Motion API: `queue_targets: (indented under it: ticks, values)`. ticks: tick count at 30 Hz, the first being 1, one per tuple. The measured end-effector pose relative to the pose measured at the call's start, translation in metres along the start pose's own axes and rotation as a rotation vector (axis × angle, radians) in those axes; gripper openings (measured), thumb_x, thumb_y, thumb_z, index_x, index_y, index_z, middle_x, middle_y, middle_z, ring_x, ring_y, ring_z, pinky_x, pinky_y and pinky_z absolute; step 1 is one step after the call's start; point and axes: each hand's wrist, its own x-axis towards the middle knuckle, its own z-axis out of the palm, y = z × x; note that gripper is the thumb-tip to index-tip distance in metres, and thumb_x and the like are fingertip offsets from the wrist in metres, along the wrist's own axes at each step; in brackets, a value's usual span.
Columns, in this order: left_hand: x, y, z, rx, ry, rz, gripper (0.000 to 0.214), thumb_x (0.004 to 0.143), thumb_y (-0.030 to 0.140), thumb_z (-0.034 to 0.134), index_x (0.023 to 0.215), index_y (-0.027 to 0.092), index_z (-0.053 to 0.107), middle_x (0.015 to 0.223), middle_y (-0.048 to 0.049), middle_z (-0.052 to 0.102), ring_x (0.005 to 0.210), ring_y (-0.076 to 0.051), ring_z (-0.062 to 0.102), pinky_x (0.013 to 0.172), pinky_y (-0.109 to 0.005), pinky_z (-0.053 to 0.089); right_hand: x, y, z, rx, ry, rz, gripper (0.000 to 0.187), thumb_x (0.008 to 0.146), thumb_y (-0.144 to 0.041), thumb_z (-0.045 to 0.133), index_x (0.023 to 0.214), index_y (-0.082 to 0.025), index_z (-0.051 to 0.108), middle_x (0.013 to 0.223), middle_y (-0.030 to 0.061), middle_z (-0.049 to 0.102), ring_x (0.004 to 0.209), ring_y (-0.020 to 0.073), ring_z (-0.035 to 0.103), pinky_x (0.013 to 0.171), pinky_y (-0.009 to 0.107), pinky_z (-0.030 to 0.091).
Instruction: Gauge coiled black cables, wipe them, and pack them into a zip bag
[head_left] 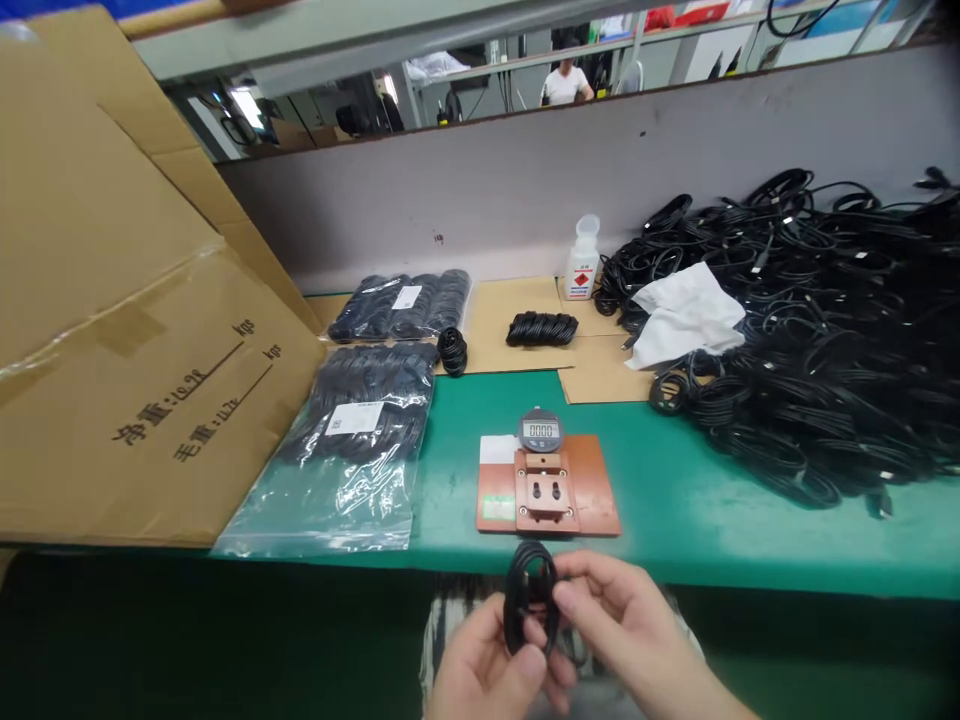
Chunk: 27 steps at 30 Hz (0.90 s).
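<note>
Below the table's front edge, both my hands hold one coiled black cable (529, 596). My left hand (484, 672) grips the coil's lower part with thumb and fingers closed. My right hand (626, 625) pinches its right side, fingers curled round the loops. Just beyond the coil, a copper-coloured test fixture (547, 488) with a digital gauge (540, 431) reading zeros sits on the green table (675, 500).
A large heap of loose black cables (825, 330) with a white cloth (686, 312) fills the right. Bagged cables (360, 420), (401, 305) and a big cardboard box (127, 330) lie left. Coiled bundles (541, 328), (452, 351) and a white bottle (583, 260) stand at the back.
</note>
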Motion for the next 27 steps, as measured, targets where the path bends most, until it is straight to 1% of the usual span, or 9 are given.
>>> queue_targets:
  ticks: [2, 6, 9, 11, 15, 18, 21, 24, 27]
  values:
    - [0.001, -0.002, 0.0, -0.012, -0.018, -0.014, 0.045, 0.07, 0.053, 0.087, 0.089, 0.015, 0.071, 0.078, -0.0087, 0.072, 0.066, -0.02, 0.07, 0.061, -0.029, 0.057, 0.001, -0.002, -0.005, 0.012, -0.038, 0.031, 0.051, 0.081, -0.065, 0.072, 0.089, -0.015, 0.067, 0.063, -0.0007, 0.062, 0.043, 0.0087, 0.053, 0.05, 0.023, 0.051]
    - [0.006, -0.004, 0.004, -0.036, 0.007, -0.024, 0.051, 0.075, 0.055, 0.082, 0.105, 0.016, 0.071, 0.079, -0.0074, 0.072, 0.067, -0.019, 0.07, 0.057, -0.026, 0.055, -0.002, -0.01, -0.004, 0.008, -0.042, 0.067, 0.05, 0.078, -0.065, 0.075, 0.081, -0.016, 0.063, 0.058, -0.0025, 0.058, 0.047, 0.0079, 0.05, 0.051, 0.022, 0.049]
    - [0.009, -0.005, 0.005, -0.074, 0.039, -0.048, 0.048, 0.078, 0.056, 0.08, 0.105, 0.018, 0.071, 0.073, -0.0043, 0.07, 0.066, -0.019, 0.069, 0.054, -0.025, 0.054, -0.004, -0.013, -0.001, 0.031, -0.075, 0.091, 0.052, 0.079, -0.068, 0.073, 0.08, -0.017, 0.059, 0.057, -0.0032, 0.055, 0.049, 0.0093, 0.05, 0.052, 0.022, 0.049]
    - [0.01, -0.005, 0.006, -0.09, 0.076, -0.041, 0.049, 0.077, 0.057, 0.08, 0.107, 0.018, 0.071, 0.076, -0.0049, 0.071, 0.066, -0.019, 0.069, 0.054, -0.025, 0.054, -0.004, -0.014, -0.001, 0.028, -0.084, 0.083, 0.051, 0.079, -0.066, 0.073, 0.08, -0.017, 0.059, 0.06, -0.0026, 0.057, 0.051, 0.0089, 0.049, 0.053, 0.022, 0.048]
    - [0.008, -0.005, 0.005, -0.049, 0.174, -0.011, 0.045, 0.077, 0.056, 0.081, 0.099, 0.017, 0.075, 0.084, -0.0058, 0.07, 0.065, -0.016, 0.061, 0.051, -0.024, 0.052, -0.005, -0.011, -0.007, -0.026, -0.104, 0.036, 0.046, 0.083, -0.061, 0.073, 0.079, -0.016, 0.061, 0.062, -0.0036, 0.054, 0.048, 0.0055, 0.036, 0.051, 0.02, 0.039]
    - [0.007, -0.003, 0.004, -0.058, 0.197, -0.017, 0.04, 0.076, 0.051, 0.082, 0.095, 0.017, 0.076, 0.08, -0.0047, 0.068, 0.067, -0.016, 0.058, 0.053, -0.022, 0.049, -0.005, -0.006, -0.013, -0.04, -0.115, 0.038, 0.046, 0.086, -0.06, 0.07, 0.081, -0.016, 0.061, 0.062, -0.0054, 0.049, 0.05, 0.0054, 0.035, 0.05, 0.019, 0.033]
    - [0.008, -0.002, 0.002, -0.107, 0.2, -0.04, 0.038, 0.077, 0.049, 0.082, 0.099, 0.018, 0.075, 0.08, -0.0041, 0.069, 0.07, -0.016, 0.06, 0.062, -0.024, 0.049, -0.005, -0.002, -0.016, -0.05, -0.122, 0.058, 0.046, 0.088, -0.061, 0.069, 0.081, -0.016, 0.059, 0.061, -0.0065, 0.045, 0.052, 0.0061, 0.036, 0.05, 0.019, 0.031]
    - [0.007, 0.001, 0.0, -0.117, 0.168, -0.013, 0.033, 0.079, 0.046, 0.082, 0.093, 0.018, 0.073, 0.08, -0.0036, 0.068, 0.073, -0.015, 0.059, 0.072, -0.025, 0.049, -0.005, -0.001, -0.016, -0.064, -0.139, 0.08, 0.047, 0.087, -0.062, 0.069, 0.082, -0.016, 0.06, 0.064, -0.0059, 0.046, 0.054, 0.007, 0.038, 0.052, 0.019, 0.034]
    - [0.006, 0.003, -0.001, -0.083, 0.09, 0.01, 0.03, 0.079, 0.042, 0.082, 0.092, 0.017, 0.071, 0.082, -0.0038, 0.067, 0.074, -0.016, 0.059, 0.071, -0.025, 0.048, -0.004, -0.001, -0.016, -0.061, -0.149, 0.112, 0.05, 0.085, -0.065, 0.068, 0.086, -0.016, 0.061, 0.065, -0.0053, 0.049, 0.054, 0.007, 0.041, 0.052, 0.019, 0.035]
